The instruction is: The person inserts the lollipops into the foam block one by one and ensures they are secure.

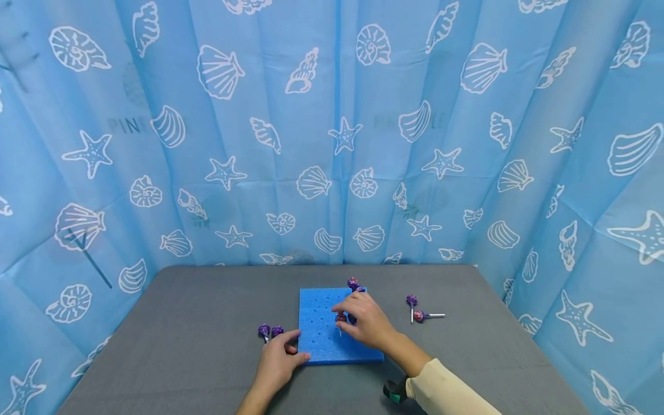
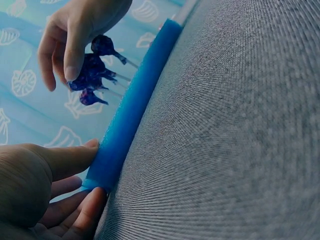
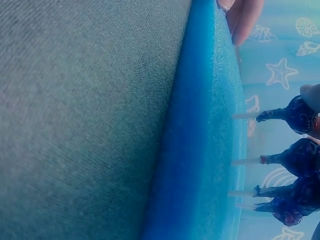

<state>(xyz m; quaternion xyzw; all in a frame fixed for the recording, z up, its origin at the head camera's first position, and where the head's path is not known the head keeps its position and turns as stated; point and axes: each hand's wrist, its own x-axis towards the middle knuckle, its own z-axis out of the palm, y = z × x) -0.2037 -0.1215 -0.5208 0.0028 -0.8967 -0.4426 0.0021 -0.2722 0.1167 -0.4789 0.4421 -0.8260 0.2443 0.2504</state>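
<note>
blue foam board [image 1: 321, 340] steadied by left hand [image 1: 277, 360]; right hand [image 1: 365, 320] pinches lollipop [image 1: 340, 318], sticks visible only wrist-side.

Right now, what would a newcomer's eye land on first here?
The bright blue foam board at the middle of the grey table, with purple lollipops standing in it. The right hand holds a lollipop over it; the left hand steadies its near left corner. More lollipops lie loose to the right.
</note>
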